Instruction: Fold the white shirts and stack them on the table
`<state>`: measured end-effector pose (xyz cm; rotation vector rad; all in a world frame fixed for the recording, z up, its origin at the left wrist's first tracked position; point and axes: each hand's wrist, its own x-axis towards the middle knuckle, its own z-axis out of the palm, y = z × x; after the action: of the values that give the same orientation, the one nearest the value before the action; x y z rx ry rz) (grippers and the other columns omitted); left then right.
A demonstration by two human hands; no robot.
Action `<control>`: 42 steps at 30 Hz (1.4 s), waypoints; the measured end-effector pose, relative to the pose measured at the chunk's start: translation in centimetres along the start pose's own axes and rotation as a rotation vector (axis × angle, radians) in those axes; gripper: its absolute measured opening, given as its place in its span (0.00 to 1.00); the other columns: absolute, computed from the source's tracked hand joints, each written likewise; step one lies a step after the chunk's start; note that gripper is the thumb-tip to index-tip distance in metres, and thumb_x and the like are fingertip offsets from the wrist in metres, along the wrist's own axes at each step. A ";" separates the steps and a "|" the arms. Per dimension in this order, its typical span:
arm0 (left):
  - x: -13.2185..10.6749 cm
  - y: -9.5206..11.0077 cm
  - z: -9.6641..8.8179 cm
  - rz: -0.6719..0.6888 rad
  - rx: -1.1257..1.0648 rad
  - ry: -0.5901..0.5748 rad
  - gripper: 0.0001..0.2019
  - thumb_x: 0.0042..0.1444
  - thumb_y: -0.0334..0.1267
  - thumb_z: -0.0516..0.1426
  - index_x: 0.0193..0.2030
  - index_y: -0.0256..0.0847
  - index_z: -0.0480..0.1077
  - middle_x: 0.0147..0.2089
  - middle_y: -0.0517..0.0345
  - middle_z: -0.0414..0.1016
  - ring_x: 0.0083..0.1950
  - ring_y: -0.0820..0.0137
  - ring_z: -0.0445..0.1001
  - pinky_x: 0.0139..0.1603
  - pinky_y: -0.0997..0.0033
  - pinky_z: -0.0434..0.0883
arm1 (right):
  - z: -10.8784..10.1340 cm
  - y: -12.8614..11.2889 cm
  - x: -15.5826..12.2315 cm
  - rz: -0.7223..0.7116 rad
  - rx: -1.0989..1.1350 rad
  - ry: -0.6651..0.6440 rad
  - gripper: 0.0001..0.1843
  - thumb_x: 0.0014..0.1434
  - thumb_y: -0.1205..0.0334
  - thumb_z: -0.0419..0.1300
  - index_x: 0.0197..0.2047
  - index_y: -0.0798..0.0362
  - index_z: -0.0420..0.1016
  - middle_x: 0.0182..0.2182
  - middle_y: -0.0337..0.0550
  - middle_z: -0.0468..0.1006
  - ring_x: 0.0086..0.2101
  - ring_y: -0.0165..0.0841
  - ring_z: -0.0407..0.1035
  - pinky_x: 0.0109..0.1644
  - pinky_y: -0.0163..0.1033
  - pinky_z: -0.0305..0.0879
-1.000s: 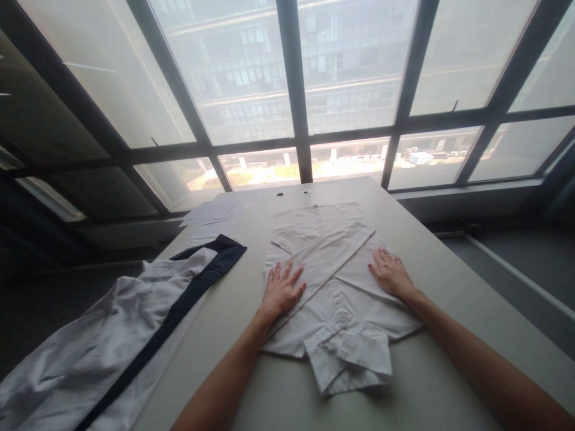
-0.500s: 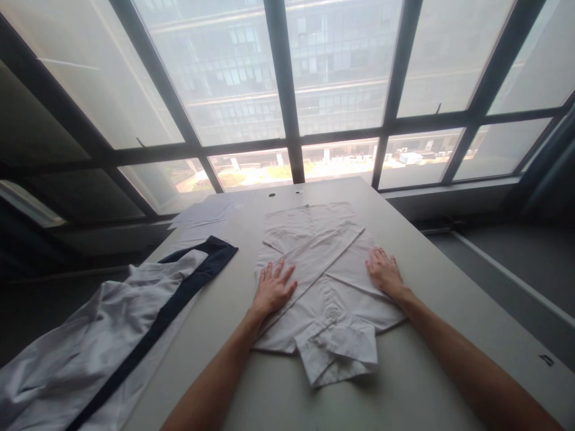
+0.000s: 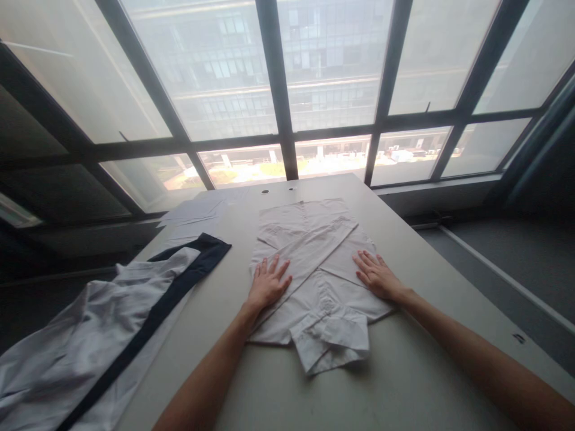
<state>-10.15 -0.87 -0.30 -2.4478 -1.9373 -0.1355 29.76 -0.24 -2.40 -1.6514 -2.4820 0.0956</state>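
A white shirt (image 3: 332, 263) lies flat on the white table (image 3: 404, 365), its sleeves folded across its body. Its collar (image 3: 330, 341) points toward me and stands up a little from the tabletop. My left hand (image 3: 269, 282) rests open on the shirt's left part, fingers spread over a folded sleeve. On the right side of the shirt, my right hand (image 3: 376, 274) lies palm down with its fingers stretched out. Neither hand grips the cloth.
To the left, a rumpled pale garment (image 3: 90, 335) and a dark navy cloth (image 3: 204, 254) hang over the table's edge. White paper sheets (image 3: 193, 212) lie at the far left. Two round holes (image 3: 265, 191) sit near the far edge, before large windows (image 3: 332, 66).
My right hand has slid slightly inward on the shirt, its fingers now more spread. The left hand stays on the cloth. The whole view has shifted a little.
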 end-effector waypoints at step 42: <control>-2.4 -5.6 -0.9 -0.121 0.062 -0.095 0.38 0.71 0.58 0.38 0.76 0.30 0.47 0.78 0.37 0.43 0.78 0.50 0.43 0.72 0.35 0.49 | 1.0 -2.3 -3.1 -0.180 0.150 0.060 0.29 0.71 0.54 0.48 0.71 0.53 0.63 0.72 0.54 0.55 0.71 0.44 0.48 0.73 0.55 0.45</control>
<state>-16.18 -2.01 0.15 -2.3396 -2.0941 0.0392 28.64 -3.90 -3.40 -1.3474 -2.4979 0.2013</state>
